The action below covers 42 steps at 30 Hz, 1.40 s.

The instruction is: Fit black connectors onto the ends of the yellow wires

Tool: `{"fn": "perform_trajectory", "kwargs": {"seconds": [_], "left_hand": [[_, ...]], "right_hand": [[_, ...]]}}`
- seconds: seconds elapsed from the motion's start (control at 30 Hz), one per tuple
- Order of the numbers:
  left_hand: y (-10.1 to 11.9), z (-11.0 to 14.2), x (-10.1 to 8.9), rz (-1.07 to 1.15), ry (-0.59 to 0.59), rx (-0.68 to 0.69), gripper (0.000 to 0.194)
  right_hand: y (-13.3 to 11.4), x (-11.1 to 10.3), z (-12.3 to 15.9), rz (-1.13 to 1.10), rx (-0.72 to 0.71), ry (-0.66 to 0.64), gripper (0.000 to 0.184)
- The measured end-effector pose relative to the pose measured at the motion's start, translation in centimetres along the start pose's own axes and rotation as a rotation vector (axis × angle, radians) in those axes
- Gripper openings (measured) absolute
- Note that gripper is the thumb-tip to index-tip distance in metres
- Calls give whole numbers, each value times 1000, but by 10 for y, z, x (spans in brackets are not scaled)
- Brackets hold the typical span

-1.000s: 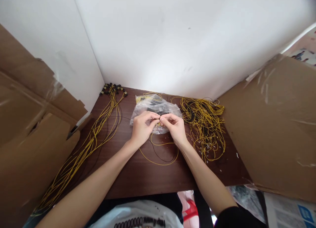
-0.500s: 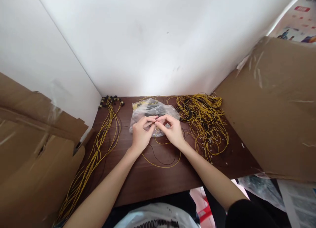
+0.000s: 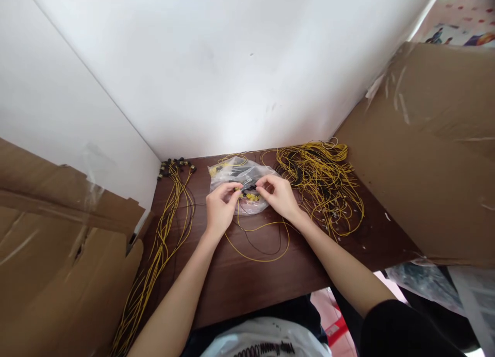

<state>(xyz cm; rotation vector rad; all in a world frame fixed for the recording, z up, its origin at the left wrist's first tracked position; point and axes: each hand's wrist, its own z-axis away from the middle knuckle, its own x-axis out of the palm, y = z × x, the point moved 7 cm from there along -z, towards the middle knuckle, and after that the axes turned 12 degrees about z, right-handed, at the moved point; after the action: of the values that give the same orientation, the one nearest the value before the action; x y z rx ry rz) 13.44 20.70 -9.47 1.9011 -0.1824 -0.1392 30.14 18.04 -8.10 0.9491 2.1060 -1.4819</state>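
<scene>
My left hand (image 3: 218, 208) and my right hand (image 3: 279, 195) meet over the middle of a dark brown table (image 3: 251, 279). Both pinch the two ends of a small black connector (image 3: 247, 187) that sits on a yellow wire (image 3: 258, 243). This wire and a thin black one loop down on the table below my hands. Just behind my fingers lies a clear plastic bag (image 3: 236, 174) holding small black and yellow parts.
A straight bundle of yellow wires with black ends (image 3: 170, 217) runs down the table's left side. A tangled heap of yellow wires (image 3: 325, 184) lies at the right. Cardboard sheets stand at the left (image 3: 58, 254) and right (image 3: 425, 156). White walls close the back.
The view has shifted a little. My hands have drawn slightly apart, and the black connector now shows between my fingertips. The wire loop still lies below them.
</scene>
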Motion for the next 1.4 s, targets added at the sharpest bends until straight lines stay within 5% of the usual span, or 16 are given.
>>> {"fn": "perform_trajectory", "kwargs": {"seconds": [0.3,0.57,0.73,0.97,1.2,1.4], "left_hand": [[3,-2,-2,-136,-20,-43,13],[-3,-2,-1,-101,-33,-87,17],[-9,-4,-3,-37,-18,-123,17],[-1,-5,0,94,1,-34,15],[-6,1,8,145,23,-91,22],[2,3,10,125,-6,-4,15]], "right_hand": [[-24,15,9,183,-222,-29,15],[-38,43,16,380,-230,-136,12],[-36,36,11,178,-200,-109,6],[-13,15,5,-276,84,-4,13],[-17,10,6,-283,12,51,13],[-21,7,8,-221,-45,73,13]]}}
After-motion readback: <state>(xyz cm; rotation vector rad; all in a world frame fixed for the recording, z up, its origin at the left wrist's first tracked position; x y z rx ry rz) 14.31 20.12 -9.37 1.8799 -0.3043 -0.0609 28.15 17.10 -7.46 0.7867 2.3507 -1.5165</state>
